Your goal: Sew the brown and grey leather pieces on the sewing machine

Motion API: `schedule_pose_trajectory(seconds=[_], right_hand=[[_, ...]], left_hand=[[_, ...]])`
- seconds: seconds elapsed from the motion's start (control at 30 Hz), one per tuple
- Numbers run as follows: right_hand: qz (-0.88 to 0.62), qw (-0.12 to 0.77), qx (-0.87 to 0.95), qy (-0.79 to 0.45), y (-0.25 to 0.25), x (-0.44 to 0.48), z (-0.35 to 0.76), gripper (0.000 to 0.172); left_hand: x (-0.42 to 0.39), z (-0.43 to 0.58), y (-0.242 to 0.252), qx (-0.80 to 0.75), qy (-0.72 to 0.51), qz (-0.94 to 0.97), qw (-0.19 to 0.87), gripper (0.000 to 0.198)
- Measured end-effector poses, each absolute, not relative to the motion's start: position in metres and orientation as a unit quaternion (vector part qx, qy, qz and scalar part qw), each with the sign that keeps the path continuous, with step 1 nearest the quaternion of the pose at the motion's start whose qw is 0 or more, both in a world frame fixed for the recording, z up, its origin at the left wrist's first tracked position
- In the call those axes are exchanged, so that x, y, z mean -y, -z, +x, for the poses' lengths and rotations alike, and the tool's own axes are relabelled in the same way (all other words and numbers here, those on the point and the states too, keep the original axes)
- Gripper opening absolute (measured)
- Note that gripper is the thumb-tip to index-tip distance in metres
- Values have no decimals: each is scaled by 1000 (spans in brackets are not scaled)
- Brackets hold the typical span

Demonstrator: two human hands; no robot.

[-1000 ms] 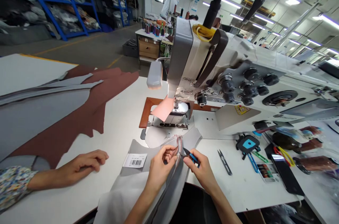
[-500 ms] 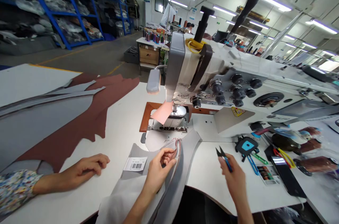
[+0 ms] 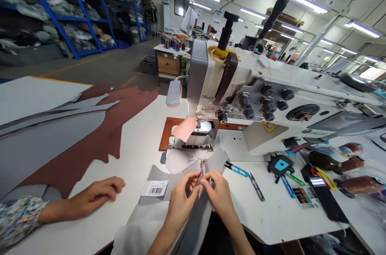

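My left hand point(image 3: 181, 198) and my right hand point(image 3: 218, 196) both pinch the seam of a grey fabric piece point(image 3: 193, 190) with reddish piping, lying in front of the sewing machine point(image 3: 229, 86). A barcode label point(image 3: 154, 188) is stuck on the fabric left of my left hand. Blue-handled thread snips point(image 3: 238, 170) lie on the table just right of my right hand, beside black snips point(image 3: 256, 186).
Another person's hand point(image 3: 90, 196) with a floral sleeve rests on the table point(image 3: 135, 138) at the left. Brown and grey leather pieces point(image 3: 60, 134) are spread at the far left. Tools, a phone point(image 3: 324, 196) and thread cones sit at the right.
My right hand has set the blue-handled snips down on the table and come back to the seam, where it now pinches the fabric beside my left hand.
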State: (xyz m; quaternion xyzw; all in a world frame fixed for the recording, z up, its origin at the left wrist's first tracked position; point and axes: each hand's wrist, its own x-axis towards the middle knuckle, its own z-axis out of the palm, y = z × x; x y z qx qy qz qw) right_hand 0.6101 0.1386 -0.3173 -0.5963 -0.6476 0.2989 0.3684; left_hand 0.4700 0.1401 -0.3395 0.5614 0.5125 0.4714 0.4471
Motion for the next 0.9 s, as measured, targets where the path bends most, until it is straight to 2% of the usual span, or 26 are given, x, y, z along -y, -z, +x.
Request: schedule_pose_trajectory(seconds=[0.2, 0.3, 0.37, 0.5, 0.57, 0.7, 0.9], right_hand=[[-512, 326, 595, -528, 310, -138, 634, 21], [-476, 328, 594, -559, 307, -132, 636, 19], [-490, 323, 623, -517, 306, -130, 639, 18], [-586, 371, 666, -274, 305, -127, 644, 17], [-584, 386, 689, -188, 306, -125, 639, 15], [-547, 338, 760, -91, 316, -123, 618, 15], [-594, 275, 755, 25, 331, -128, 607, 15]], left_hand=[[-137, 470, 341, -514, -472, 569, 435, 28], [-134, 474, 337, -520, -476, 573, 417, 26], [-134, 475, 334, -524, -479, 573, 410, 25], [-134, 478, 333, -520, -488, 574, 403, 25], [-134, 479, 334, -518, -492, 576, 397, 24], [-130, 482, 338, -519, -497, 582, 381, 23], [-127, 485, 342, -513, -492, 595, 376, 25]])
